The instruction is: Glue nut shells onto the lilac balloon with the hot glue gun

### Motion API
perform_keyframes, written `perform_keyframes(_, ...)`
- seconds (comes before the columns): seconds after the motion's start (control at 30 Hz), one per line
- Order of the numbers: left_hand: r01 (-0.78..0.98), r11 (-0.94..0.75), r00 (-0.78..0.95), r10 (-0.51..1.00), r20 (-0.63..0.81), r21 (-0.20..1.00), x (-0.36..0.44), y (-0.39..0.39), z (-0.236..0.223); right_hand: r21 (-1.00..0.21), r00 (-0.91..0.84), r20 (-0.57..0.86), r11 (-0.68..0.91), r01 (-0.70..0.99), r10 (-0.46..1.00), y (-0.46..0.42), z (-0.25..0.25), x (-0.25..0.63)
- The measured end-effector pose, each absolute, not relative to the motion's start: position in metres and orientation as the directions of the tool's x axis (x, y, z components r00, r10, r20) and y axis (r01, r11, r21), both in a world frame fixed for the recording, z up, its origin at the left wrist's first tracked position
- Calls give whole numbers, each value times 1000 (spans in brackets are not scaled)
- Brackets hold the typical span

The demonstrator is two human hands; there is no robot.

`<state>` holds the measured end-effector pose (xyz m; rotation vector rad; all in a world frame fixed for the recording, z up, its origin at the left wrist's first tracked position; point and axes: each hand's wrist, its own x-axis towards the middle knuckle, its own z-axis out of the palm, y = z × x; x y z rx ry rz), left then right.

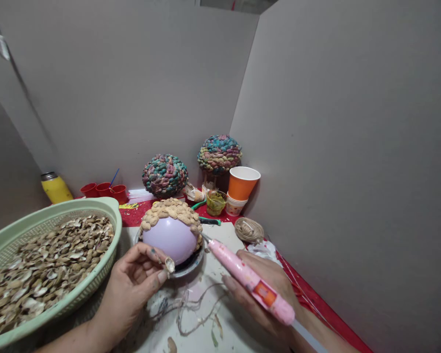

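A peanut shell half [169, 265] is pinched between the thumb and fingertips of my left hand [137, 279], its hollow side showing. My right hand [259, 284] is wrapped round a pink hot glue gun [246, 279], with a pale glue stick [308, 336] coming out of its rear. The gun's metal nozzle points at the right side of a lilac balloon [171, 238]; whether it touches cannot be made out. Peanut shells [172, 210] cover the balloon's top and right edge. The balloon rests in a round dish [194, 264] just beyond my left fingertips.
A green basket [113, 215] of peanut shells stands at left. Behind are two coloured shell-covered domes [165, 175], red cups [103, 189], a yellow bottle [56, 189] and an orange paper cup [243, 184]. Twine [249, 230] lies by the right wall [338, 162].
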<state>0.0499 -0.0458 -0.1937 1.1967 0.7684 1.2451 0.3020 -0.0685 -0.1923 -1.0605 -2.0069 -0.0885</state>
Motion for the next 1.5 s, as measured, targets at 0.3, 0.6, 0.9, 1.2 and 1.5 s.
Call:
perform_keyframes(0.3,-304,-132,148,972,183,943,51,-47,-182,-285,-41,319,137,949,947,-23,-208,336)
perform_keyframes(0.6,-290,-189,48,976,212,938,46,-42,-175,-231,-95,117,120,966,989,-9,-227,342)
perform_keyframes(0.9,-178,-263,-40,965,260,948,34,-39,-158,-304,-189,74,203,931,979,-26,-192,350)
perform_keyframes(1.2,170,-423,28,905,425,890,28,-40,-140,-545,-271,496,538,643,825,-1,-128,290)
perform_keyframes(1.5,610,-608,275,763,585,507,35,-32,-111,-613,-307,504,585,532,807,60,-158,230)
